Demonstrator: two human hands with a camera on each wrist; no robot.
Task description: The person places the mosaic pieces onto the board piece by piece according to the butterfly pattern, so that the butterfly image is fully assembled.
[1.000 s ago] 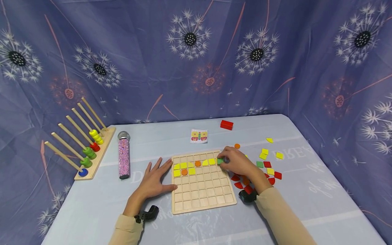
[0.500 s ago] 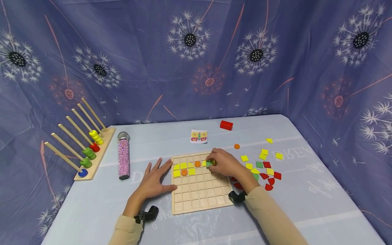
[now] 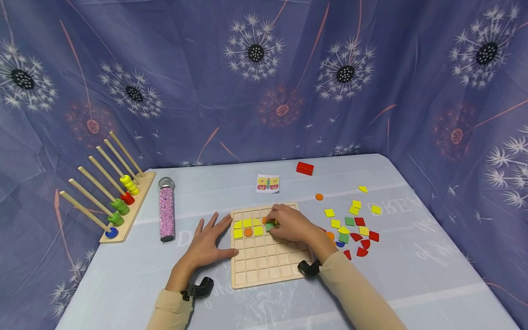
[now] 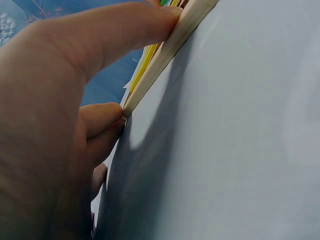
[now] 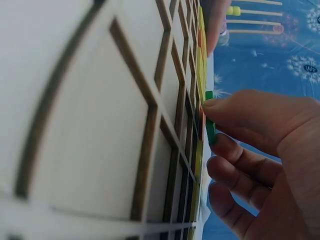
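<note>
Inside gridded board (image 3: 271, 262), yellow tiles (image 3: 238, 233), orange discs (image 3: 248, 232)

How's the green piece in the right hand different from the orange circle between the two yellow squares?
The green piece shows straight edges, while the orange circle is round. The green piece is pinched by the right hand; the orange circle lies on the wooden board, between two yellow squares. Both look small and flat.
</note>
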